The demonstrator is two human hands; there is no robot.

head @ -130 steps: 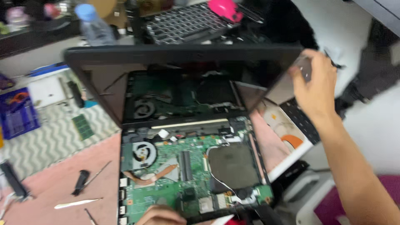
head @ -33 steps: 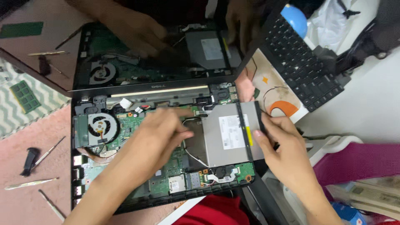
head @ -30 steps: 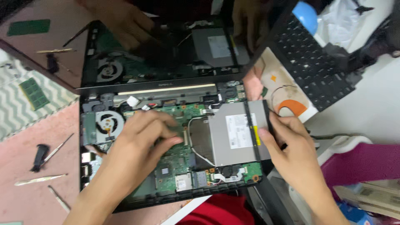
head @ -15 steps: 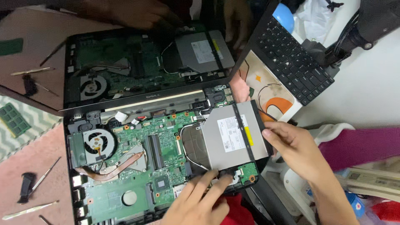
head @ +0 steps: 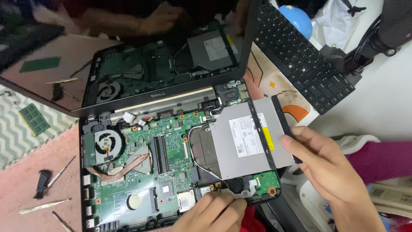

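An opened laptop base (head: 86, 180) lies in front of me with its green motherboard (head: 167, 163), fan (head: 105, 144) and copper heat pipe exposed. A grey optical drive (head: 244, 141) with a white label sits tilted at the base's right side, partly sticking out past the edge. My right hand (head: 322, 165) grips the drive's black outer bezel. My left hand (head: 214, 212) rests on the base's front edge, fingers pressing the frame just below the drive. The dark laptop screen (head: 128, 56) stands tilted behind, reflecting the board and hands.
A loose black keyboard (head: 300, 56) lies at the upper right on a printed pad. A green memory stick (head: 33, 119) rests on a zigzag mat at left. Screwdrivers and metal pry tools (head: 47, 189) lie on the pink surface at lower left.
My left hand moved off the motherboard to the front edge of the base. The optical drive has slid outward to the right in my right hand.
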